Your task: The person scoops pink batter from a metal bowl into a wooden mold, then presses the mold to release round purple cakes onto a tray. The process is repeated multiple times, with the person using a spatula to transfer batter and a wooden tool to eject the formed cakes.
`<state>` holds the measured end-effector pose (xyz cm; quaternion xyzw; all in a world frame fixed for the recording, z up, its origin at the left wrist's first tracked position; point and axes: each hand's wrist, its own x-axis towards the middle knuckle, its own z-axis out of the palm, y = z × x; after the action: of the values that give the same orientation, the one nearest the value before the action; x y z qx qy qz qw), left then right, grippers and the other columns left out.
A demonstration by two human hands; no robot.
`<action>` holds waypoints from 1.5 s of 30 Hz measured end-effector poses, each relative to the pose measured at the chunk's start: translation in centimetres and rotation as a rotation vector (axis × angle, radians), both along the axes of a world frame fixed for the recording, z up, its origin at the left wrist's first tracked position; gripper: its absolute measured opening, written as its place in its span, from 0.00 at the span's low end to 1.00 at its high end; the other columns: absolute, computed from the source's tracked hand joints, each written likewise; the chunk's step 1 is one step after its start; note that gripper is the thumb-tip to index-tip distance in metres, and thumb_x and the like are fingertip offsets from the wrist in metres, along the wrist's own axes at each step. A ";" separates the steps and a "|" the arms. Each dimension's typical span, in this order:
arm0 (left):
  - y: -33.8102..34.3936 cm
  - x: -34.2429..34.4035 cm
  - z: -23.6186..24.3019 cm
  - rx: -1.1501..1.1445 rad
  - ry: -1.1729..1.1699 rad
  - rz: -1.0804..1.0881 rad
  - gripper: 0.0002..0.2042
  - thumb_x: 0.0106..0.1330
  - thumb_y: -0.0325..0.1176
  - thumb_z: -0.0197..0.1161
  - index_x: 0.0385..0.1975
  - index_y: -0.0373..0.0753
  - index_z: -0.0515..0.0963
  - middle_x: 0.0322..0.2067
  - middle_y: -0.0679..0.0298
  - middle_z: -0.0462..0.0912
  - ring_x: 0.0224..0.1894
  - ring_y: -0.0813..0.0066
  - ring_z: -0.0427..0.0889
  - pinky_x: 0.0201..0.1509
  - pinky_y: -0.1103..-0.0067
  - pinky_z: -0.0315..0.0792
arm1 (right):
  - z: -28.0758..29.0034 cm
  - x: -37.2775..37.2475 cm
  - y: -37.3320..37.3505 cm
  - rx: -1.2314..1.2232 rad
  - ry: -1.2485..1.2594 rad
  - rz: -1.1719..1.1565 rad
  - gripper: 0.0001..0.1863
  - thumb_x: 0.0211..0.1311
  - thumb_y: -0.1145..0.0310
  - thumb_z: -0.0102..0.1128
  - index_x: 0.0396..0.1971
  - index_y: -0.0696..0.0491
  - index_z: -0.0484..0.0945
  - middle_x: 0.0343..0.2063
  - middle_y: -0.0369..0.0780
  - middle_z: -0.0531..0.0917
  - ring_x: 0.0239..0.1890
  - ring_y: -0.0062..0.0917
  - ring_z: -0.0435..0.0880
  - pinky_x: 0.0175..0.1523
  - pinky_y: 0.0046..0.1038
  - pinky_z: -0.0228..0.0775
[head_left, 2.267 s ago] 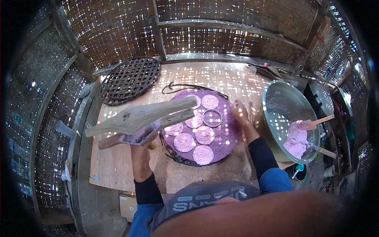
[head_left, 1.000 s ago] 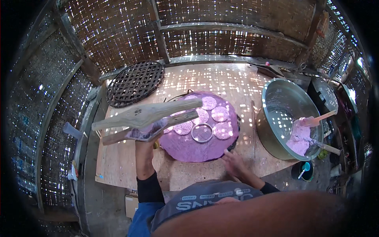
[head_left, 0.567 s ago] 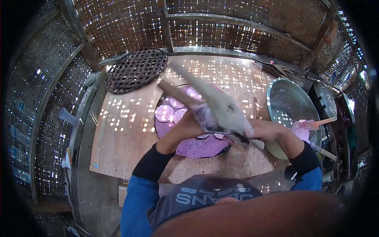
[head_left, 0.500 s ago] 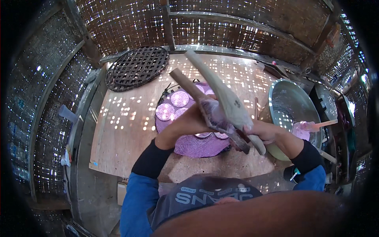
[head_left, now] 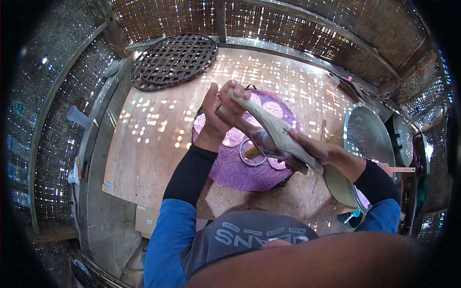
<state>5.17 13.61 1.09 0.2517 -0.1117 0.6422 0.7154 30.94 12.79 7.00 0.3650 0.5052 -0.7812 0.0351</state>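
Note:
A two-armed wooden press (head_left: pixel 278 132) hangs over a round purple mat, one arm pale and broad, the other brown and smeared with purple. My left hand (head_left: pixel 222 108) is closed about the upper ends of its arms, some fingers raised. The right hand (head_left: pixel 313 146) grips the pale arm near its lower end. Beneath the press a white ring (head_left: pixel 244 161) lies on the purple mat (head_left: pixel 240 177). A yellow-brown cylinder (head_left: pixel 251 153) shows within the ring's outline; whether it belongs to the press I cannot tell. Several purple lacy discs (head_left: pixel 272 109) lie around it.
Everything on the mat rests on a wooden table (head_left: pixel 149 158). A dark woven round tray (head_left: pixel 175 60) is at the back left. At the right stands a big metal basin (head_left: pixel 367 127), with a pink-handled tool (head_left: pixel 401 169) by its rim. Thin sticks (head_left: pixel 319 153) lie between mat and basin.
My left hand has shifted from under the press's middle up to its arm ends. The press has swung lower and flatter, its arms closer together. The white ring shows more fully.

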 end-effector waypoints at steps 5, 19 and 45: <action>-0.2 -1.0 -2.3 -0.141 0.003 0.031 0.18 0.66 0.48 0.41 0.30 0.41 0.72 0.25 0.66 0.70 0.37 0.67 0.71 0.44 0.72 0.68 | -2.0 -0.3 1.8 0.022 -0.110 0.134 0.32 0.62 0.37 0.30 0.37 0.54 0.70 0.21 0.34 0.74 0.20 0.19 0.75 0.22 0.20 0.67; -1.9 -0.9 -3.7 -0.271 -0.035 0.119 0.18 0.66 0.47 0.42 0.21 0.44 0.71 0.20 0.68 0.71 0.33 0.68 0.72 0.39 0.75 0.68 | -1.8 -1.4 1.2 0.123 -0.217 0.105 0.35 0.62 0.37 0.27 0.32 0.56 0.73 0.18 0.36 0.73 0.16 0.19 0.71 0.20 0.24 0.63; -2.2 -2.4 -4.4 -0.440 -0.041 0.261 0.17 0.65 0.45 0.45 0.16 0.45 0.66 0.12 0.69 0.66 0.21 0.74 0.67 0.30 0.78 0.66 | -0.8 -3.4 0.2 0.579 -0.552 0.156 0.44 0.47 0.25 0.36 0.10 0.58 0.74 0.10 0.41 0.72 0.16 0.27 0.74 0.22 0.32 0.65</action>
<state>2.77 11.36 -3.35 0.0895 0.0496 0.7427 0.6618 27.55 12.98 6.21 0.5165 0.7021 -0.4741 0.1242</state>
